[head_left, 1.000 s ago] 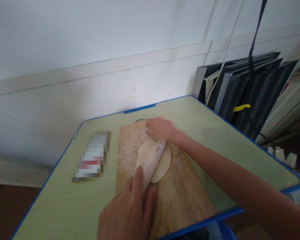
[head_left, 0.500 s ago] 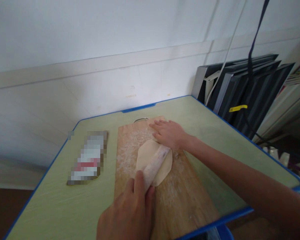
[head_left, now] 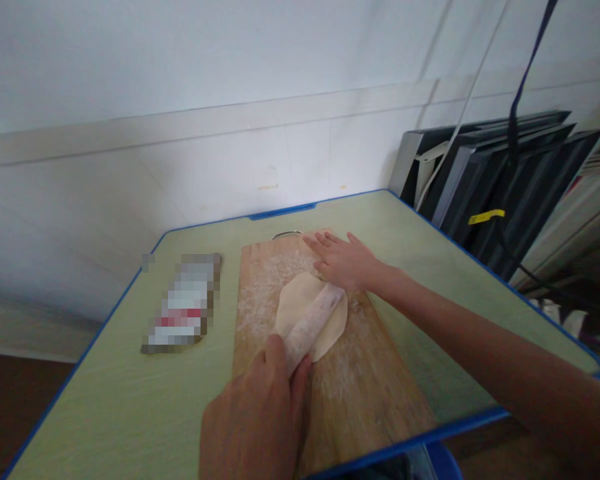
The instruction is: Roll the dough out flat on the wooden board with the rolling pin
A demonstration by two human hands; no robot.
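A floury rolling pin (head_left: 313, 327) lies slantwise across a flat, roughly round sheet of dough (head_left: 293, 303). My left hand (head_left: 257, 407) is closed around the pin's near end. At the far end, the heel of my right hand (head_left: 347, 263) rests against the pin, its fingers stretched out and spread over the board. Part of the dough is covered by the pin. Beneath everything is a wooden cutting board (head_left: 380, 387), dusted with flour, with a metal handle (head_left: 287, 233) at its far edge.
The board lies on a pale green table (head_left: 185, 413) with a blue edge. A blurred-out packet (head_left: 183, 303) lies to the left. Behind stands a white wall (head_left: 220, 180). Dark flat panels (head_left: 485, 180) lean at the right, with a hanging black strap (head_left: 517, 107) before them.
The fingers of my right hand have spread and lifted somewhat. My left hand keeps its grip on the rolling pin. The whole view has shifted slightly.
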